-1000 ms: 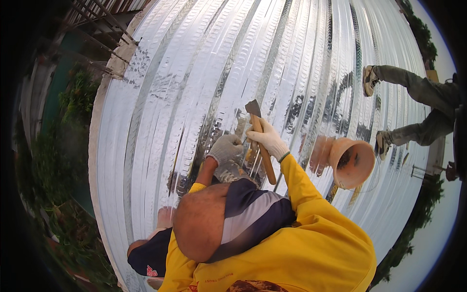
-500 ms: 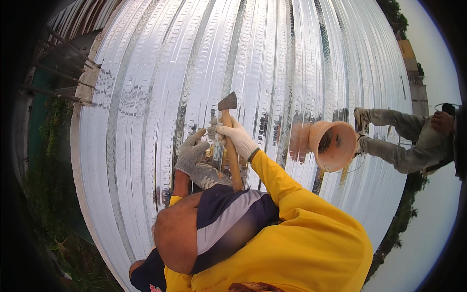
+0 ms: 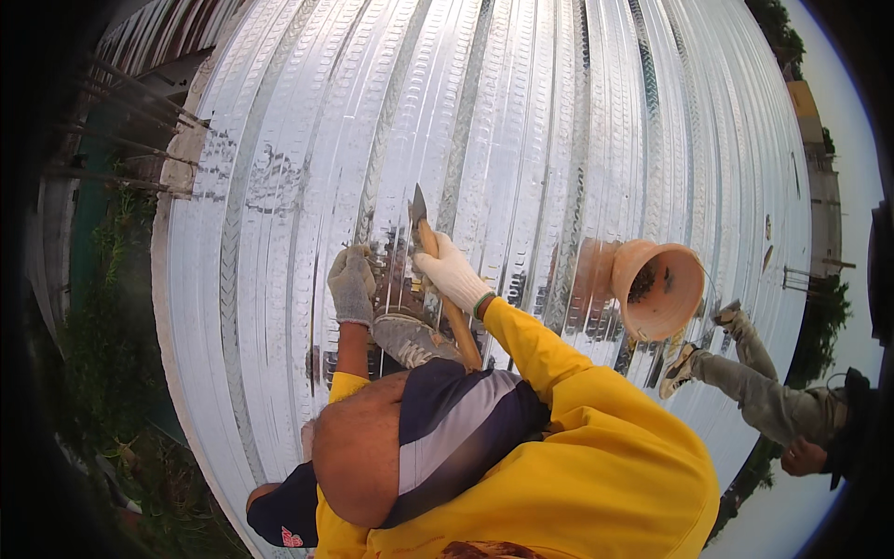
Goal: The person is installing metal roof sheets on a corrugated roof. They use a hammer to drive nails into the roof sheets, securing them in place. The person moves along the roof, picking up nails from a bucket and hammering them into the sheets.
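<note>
My right hand point(image 3: 451, 271), in a white knit glove, is wrapped round the wooden handle of a hatchet point(image 3: 455, 328). The grey metal hatchet head point(image 3: 419, 204) points away from me, its narrow edge turned up. My left hand point(image 3: 353, 287), in a grey glove, is closed with the fingertips pinched together just above the ribbed metal decking point(image 3: 317, 186). Whatever sits between those fingertips is too small to make out. The end of the hatchet handle reaches back beside my knee and shoe point(image 3: 412, 341).
An orange bucket point(image 3: 691, 296) with small dark pieces inside stands on the decking to the right. Beyond it a co-worker's legs point(image 3: 778, 387) are in mid-step. At the left, a rough concrete edge point(image 3: 168, 307) borders the sheets, with steel bars point(image 3: 140, 149) sticking out.
My left hand has drawn away from the right hand and its fingers have pinched down toward the decking. The hatchet has turned edge-on. The co-worker has moved nearer along the right side.
</note>
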`<state>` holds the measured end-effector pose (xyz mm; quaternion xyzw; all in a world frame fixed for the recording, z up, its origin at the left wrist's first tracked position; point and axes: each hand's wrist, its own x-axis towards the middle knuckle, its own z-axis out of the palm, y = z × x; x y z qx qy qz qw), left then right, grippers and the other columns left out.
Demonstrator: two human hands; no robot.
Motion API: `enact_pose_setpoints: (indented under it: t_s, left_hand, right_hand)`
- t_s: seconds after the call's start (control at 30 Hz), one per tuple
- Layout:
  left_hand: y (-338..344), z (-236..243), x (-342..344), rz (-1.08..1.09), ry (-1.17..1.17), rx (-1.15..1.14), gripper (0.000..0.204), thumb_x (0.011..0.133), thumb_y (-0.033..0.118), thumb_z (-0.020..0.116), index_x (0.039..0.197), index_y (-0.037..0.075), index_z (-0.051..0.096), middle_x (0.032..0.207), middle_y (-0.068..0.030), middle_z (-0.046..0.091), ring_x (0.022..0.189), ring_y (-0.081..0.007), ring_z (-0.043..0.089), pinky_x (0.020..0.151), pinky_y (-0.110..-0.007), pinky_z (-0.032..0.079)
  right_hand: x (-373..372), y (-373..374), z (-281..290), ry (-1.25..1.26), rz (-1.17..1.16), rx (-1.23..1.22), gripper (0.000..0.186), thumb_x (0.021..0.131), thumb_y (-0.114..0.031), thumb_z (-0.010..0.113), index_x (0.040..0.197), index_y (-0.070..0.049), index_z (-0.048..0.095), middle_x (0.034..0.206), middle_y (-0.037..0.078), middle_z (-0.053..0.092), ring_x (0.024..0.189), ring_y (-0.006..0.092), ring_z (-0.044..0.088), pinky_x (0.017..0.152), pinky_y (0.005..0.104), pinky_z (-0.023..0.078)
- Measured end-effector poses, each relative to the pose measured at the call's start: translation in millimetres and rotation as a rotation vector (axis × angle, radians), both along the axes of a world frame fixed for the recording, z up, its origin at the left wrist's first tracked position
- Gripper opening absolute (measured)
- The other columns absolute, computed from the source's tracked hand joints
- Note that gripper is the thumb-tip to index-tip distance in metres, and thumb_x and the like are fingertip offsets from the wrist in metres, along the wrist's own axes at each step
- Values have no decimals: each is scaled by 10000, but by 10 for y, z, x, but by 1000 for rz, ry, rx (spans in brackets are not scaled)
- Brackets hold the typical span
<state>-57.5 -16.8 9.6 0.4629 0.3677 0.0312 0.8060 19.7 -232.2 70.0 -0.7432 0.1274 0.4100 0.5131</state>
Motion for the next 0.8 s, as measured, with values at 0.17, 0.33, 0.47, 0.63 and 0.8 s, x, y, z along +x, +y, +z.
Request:
enact_pose_setpoints:
  t_s: [0.17, 0.33, 0.47, 0.63, 0.8]
  left_hand:
    - [508, -406, -163, 151, 97, 134, 219, 1184, 247, 789, 1123, 50, 864, 756, 76, 629, 559, -28, 469, 486, -261, 312]
    - [425, -341, -182, 97, 165, 153, 202, 1135, 223, 799, 1093, 38, 869, 800, 51, 680, 602, -48, 529, 533, -258, 372]
    - [469, -289, -233, 91, 240, 184, 208, 1088, 204, 805, 1094, 12, 884, 869, 38, 727, 671, -61, 569, 602, -265, 422]
    - [372, -407, -185, 84, 180, 173, 186, 1092, 177, 809, 1036, 15, 882, 851, 53, 714, 691, -52, 563, 617, -266, 410]
    - [611, -408, -345, 109, 268, 225, 198, 1078, 196, 811, 1020, 21, 882, 864, 49, 725, 701, -60, 575, 624, -274, 418]
  right_hand:
    - [184, 523, -335, -446, -75, -23, 684, 1188, -392, 657, 1702, 19, 466, 1087, 267, 801, 896, 369, 829, 827, 516, 652]
    - [488, 851, -1203, -429, 29, -397, 565, 1213, -452, 613, 1469, 51, 578, 1008, 294, 790, 812, 430, 820, 807, 546, 658]
    - [553, 916, -989, -205, -112, -112, 572, 1228, -529, 592, 1326, 35, 593, 942, 249, 767, 757, 395, 802, 760, 537, 649]
    - [982, 895, -1074, -251, -200, -89, 654, 1230, -538, 539, 1359, 100, 606, 1065, 355, 805, 1017, 491, 841, 919, 591, 637]
    - [1089, 1235, -723, -100, -147, -35, 682, 1220, -544, 546, 1381, 114, 622, 1122, 388, 808, 1069, 514, 844, 964, 587, 639]
